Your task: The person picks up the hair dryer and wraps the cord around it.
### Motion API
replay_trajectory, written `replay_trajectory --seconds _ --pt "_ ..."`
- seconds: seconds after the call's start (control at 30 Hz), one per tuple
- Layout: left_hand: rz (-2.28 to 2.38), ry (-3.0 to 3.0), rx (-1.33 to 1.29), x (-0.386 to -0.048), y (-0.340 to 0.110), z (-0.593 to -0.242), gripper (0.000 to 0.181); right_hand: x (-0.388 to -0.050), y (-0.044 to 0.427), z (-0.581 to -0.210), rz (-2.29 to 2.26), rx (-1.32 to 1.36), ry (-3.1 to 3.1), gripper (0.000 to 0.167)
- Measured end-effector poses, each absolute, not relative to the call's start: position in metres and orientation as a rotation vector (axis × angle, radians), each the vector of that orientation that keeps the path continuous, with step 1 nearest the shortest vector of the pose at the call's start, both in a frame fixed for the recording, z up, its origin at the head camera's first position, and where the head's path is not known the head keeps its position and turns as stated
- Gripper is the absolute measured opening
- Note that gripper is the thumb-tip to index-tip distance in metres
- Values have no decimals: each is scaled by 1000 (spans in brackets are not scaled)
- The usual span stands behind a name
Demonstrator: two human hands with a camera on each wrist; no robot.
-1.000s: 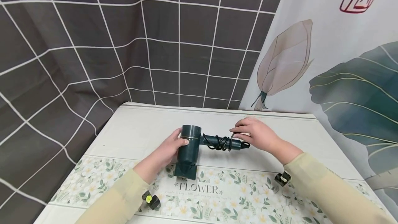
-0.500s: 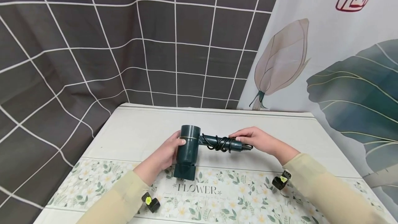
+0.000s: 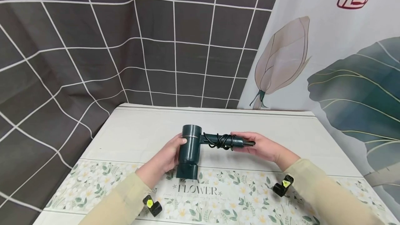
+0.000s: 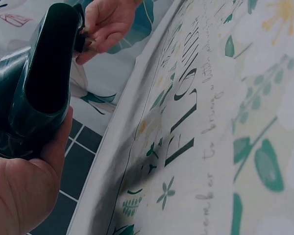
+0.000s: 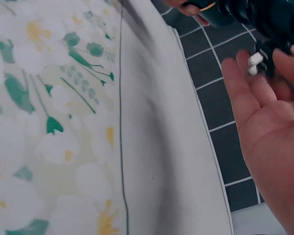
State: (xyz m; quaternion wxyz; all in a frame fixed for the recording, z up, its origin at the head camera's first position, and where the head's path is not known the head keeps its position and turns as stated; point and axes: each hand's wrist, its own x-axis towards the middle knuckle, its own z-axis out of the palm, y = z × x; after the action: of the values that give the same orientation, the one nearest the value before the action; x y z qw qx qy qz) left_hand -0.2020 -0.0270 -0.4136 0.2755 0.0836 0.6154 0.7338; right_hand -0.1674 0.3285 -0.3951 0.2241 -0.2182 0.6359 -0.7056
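A dark green hair dryer (image 3: pixel 190 152) hangs over the table with its nozzle toward me. Black cord (image 3: pixel 222 141) is wound in loops round its handle, which points right. My left hand (image 3: pixel 170 153) grips the barrel from the left, the thumb on its near side. In the left wrist view the nozzle opening (image 4: pixel 50 63) is dark inside. At the handle's far end is my right hand (image 3: pixel 260 147), its fingers behind and beneath the handle. The right wrist view shows a plug (image 5: pixel 255 62) with pale prongs held among the fingers of that hand; the handle partly hides this from the head view.
The table carries a white cloth (image 3: pixel 137 127) with a floral band and printed lettering. Behind it hangs a dark curtain (image 3: pixel 156 61) with white grid lines; a pale leaf-printed cloth (image 3: pixel 281 61) hangs at the right. Each wrist wears a small black device (image 3: pixel 152 206).
My right hand has come down from above the handle to behind and beneath its end, palm now turned toward it. The left hand keeps its grip on the hair dryer.
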Motion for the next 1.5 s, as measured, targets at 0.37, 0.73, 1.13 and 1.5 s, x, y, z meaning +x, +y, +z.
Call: replay_trajectory --seconds 0.37,0.73,1.13,1.5 --pt "2076 1629 80 -200 -18 -413 74 -159 304 -407 -2174 -431 1943 55" --pt "2096 1634 52 -197 -13 -414 74 -151 282 -411 -2365 -35 2044 41" --pt "2044 1730 44 -203 -10 -414 71 -141 263 -409 -2549 374 1679 27" --pt "1918 1783 4 -218 -8 -411 70 -148 262 -417 -2519 477 1601 38"
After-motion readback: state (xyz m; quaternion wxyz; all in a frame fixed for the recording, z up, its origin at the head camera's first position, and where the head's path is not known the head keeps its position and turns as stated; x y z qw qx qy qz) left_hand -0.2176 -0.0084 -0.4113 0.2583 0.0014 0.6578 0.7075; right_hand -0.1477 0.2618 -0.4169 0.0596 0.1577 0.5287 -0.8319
